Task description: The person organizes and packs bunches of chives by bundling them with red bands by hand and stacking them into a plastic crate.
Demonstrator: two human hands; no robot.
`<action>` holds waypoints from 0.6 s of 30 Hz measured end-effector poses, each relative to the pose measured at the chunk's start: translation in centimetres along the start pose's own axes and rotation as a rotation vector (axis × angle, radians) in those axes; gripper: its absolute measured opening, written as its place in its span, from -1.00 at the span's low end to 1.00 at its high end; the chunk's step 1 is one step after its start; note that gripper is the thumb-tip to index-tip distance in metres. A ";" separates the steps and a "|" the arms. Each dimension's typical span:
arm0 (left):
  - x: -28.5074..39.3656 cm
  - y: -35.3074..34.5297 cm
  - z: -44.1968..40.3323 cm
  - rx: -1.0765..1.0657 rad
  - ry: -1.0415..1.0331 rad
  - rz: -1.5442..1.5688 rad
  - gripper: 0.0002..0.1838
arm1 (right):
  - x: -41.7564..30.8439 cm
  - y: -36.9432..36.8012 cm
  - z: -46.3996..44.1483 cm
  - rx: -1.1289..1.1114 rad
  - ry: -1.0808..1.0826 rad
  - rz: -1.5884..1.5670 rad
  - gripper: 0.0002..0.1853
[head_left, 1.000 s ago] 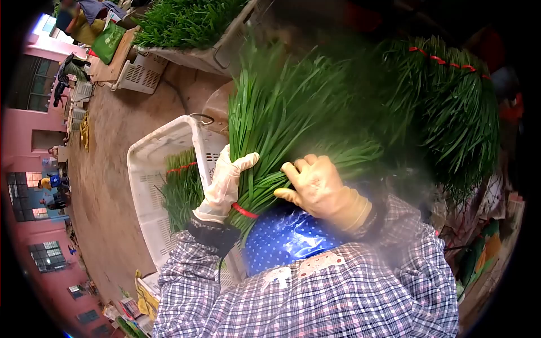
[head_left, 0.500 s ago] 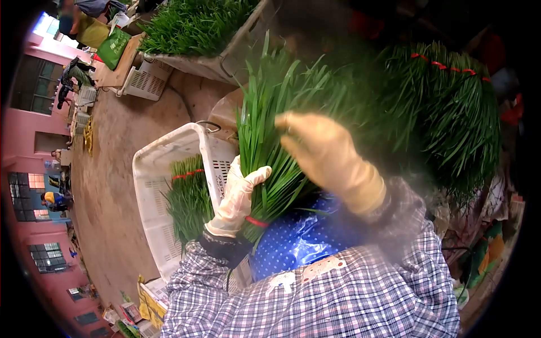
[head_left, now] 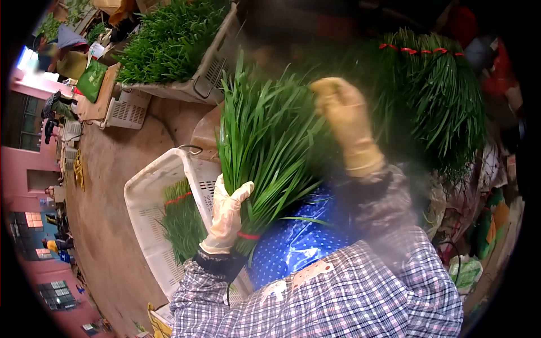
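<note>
My left hand [head_left: 224, 217], in a pale rubber glove, is wrapped round the lower part of a bunch of garlic chives [head_left: 262, 146]. The long green blades fan upward and to the right, and a red band [head_left: 248, 235] circles the bunch just below the hand. My right hand [head_left: 342, 115], also gloved, is raised at the right of the blade tips, with its fingers curled together. Whatever is between those fingers is hidden. A blue dotted apron [head_left: 298, 242] covers my lap under the bunch.
On the left stands a white plastic crate [head_left: 147, 217] holding a red-banded chive bundle [head_left: 183, 225]. Banded chives [head_left: 445, 101] are piled at the right. Loose greens [head_left: 169, 39] fill a crate at the back. People are at the far left.
My right hand has moved up and right, away from the blades, and its fingers have curled in. The blades are spread wider. My left hand keeps its hold; the view has shifted.
</note>
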State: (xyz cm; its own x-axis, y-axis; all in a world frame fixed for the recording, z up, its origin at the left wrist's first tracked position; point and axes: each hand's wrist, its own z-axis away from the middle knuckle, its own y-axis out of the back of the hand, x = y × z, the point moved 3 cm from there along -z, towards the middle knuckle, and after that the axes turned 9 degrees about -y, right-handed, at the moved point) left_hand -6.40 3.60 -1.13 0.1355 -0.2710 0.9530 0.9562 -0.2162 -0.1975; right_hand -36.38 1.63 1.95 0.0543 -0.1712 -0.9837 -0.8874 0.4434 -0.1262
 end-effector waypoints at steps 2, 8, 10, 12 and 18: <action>0.3 -0.1 0.1 0.026 0.003 -0.023 -0.35 | 0.2 6.2 0.0 -0.130 -0.098 0.325 -0.61; 1.4 -1.6 0.6 0.029 0.002 -0.132 -0.31 | -2.5 7.0 -0.2 0.165 0.206 1.047 -0.40; 2.2 -2.6 1.0 0.043 -0.039 -0.193 -0.31 | -0.5 5.0 -2.5 0.105 0.185 1.072 -0.36; 2.1 -2.4 1.2 0.049 -0.030 -0.182 -0.30 | 3.1 2.9 -4.2 -0.042 0.005 1.241 -0.31; 1.6 -1.7 1.2 0.030 -0.024 -0.186 -0.32 | 8.9 7.5 -6.3 0.151 -0.321 -0.011 -0.62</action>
State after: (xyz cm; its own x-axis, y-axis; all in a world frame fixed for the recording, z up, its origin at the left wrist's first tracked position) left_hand -7.46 4.66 0.98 -0.0387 -0.2062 0.9778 0.9726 -0.2322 -0.0105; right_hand -45.41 -2.07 -6.90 0.2258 0.0980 -0.9692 -0.8095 0.5723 -0.1307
